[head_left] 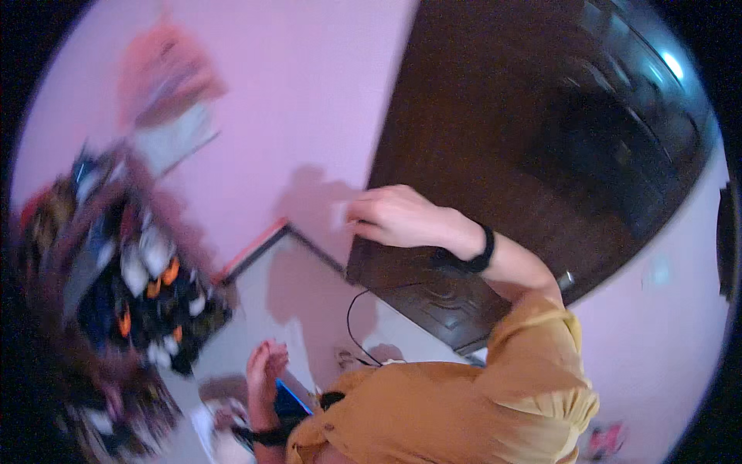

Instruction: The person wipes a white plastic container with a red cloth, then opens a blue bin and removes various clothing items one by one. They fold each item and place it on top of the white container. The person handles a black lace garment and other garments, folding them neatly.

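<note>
My right arm, in a mustard sleeve with a black wristband, reaches across in front of the dark brown door (495, 100). At its end my right hand (398, 216) is closed, its fingers bent and pinched together by the door's edge and the pink wall (309, 100). A faint pale blur shows at the fingertips; what it is cannot be made out. Lower down, my left hand (267, 363) is raised close to my body, also with a dark wristband. Its fingers look partly curled but are smeared. Beside it is a dark thing with a bright blue edge (292, 393).
On the left stands a crowded, blurred heap or rack of dark items and shoes (151, 263), some with orange parts. A reddish bag-like thing (170, 69) hangs on the wall. A thin black cable (349, 325) loops over the pale floor (255, 298). Something pink (607, 439) lies at the lower right.
</note>
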